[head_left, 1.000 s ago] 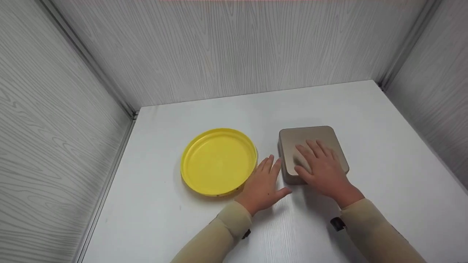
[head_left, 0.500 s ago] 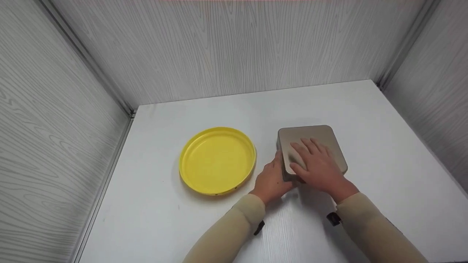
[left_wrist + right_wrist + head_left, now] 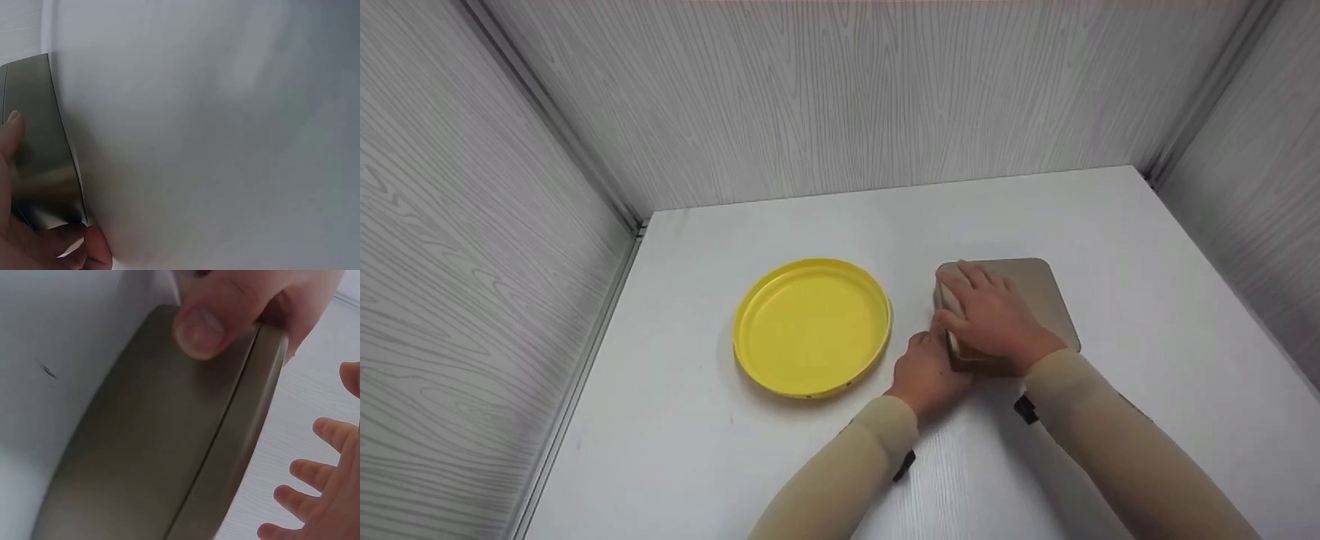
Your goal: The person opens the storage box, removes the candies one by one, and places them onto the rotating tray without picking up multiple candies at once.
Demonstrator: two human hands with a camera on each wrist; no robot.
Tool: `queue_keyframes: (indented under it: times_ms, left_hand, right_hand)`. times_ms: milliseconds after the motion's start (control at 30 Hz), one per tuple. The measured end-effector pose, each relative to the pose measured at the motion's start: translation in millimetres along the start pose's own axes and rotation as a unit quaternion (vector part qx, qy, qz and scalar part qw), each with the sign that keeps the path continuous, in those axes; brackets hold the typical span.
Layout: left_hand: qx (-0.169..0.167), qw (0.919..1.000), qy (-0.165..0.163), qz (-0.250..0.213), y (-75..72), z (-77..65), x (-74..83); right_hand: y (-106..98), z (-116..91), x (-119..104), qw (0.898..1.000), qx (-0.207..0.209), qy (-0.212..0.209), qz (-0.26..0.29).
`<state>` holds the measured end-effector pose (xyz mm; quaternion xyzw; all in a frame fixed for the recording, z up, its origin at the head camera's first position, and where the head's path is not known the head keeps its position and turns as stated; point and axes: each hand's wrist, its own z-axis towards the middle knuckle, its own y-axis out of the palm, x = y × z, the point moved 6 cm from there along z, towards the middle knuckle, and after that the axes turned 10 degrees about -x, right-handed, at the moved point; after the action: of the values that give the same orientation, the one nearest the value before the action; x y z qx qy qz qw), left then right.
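My left hand [image 3: 928, 376] pinches the lidded metal tin [image 3: 1044, 294] on the desk [image 3: 675, 315] near its near-left corner; my right hand [image 3: 996, 319] spreads its fingers above, contact unclear; I expect light, stiff, slick; best held by opposite sides.

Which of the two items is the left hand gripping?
The brownish rectangular box: the left hand grips its near left corner. Neither hand touches the round yellow dish.

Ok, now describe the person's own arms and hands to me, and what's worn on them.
The left sleeve and right sleeve are long, plain beige and softly rounded, reaching the wrists. A small black piece shows beside the left one, another black piece beside the right. The left grip and right grip are bare hands, no gloves.
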<state>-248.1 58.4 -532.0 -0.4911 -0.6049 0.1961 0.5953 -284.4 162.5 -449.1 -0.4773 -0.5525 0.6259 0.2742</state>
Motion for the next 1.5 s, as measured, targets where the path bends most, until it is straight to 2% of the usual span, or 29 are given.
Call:
queue_keyframes:
  times_ms: [200, 500, 633, 800, 1100, 1267, 1500]
  left_hand:
    - [-0.007, 0.9999, -0.006, -0.011, -0.4, 1.4, 1.5]
    - [-0.010, 0.9994, -0.025, -0.023, -2.3, 4.1, 2.2]
    - [-0.012, 0.9993, -0.035, -0.001, -0.3, 5.9, 4.4]
    - [-0.009, 0.9989, -0.040, 0.020, 1.8, 5.6, 6.1]
    - [-0.010, 0.9984, -0.046, 0.033, -1.2, 5.8, 4.2]
    - [-0.006, 0.9985, -0.038, 0.040, -1.0, 6.0, 3.2]
    - [-0.002, 0.9992, -0.032, 0.024, -1.5, 3.1, 1.2]
  right_hand:
    - [-2, 27, 7, 0.998, -0.049, 0.033, -0.032]
    - [-3, 59, 21, 0.991, -0.099, 0.090, -0.013]
    - [0, 65, 26, 0.988, -0.108, 0.108, -0.015]
    - [4, 67, 27, 0.988, -0.108, 0.104, -0.038]
    - [-2, 76, 22, 0.991, -0.076, 0.085, -0.068]
    - [-2, 83, 24, 0.991, -0.088, 0.084, -0.056]
    - [-3, 90, 27, 0.989, -0.121, 0.083, -0.031]
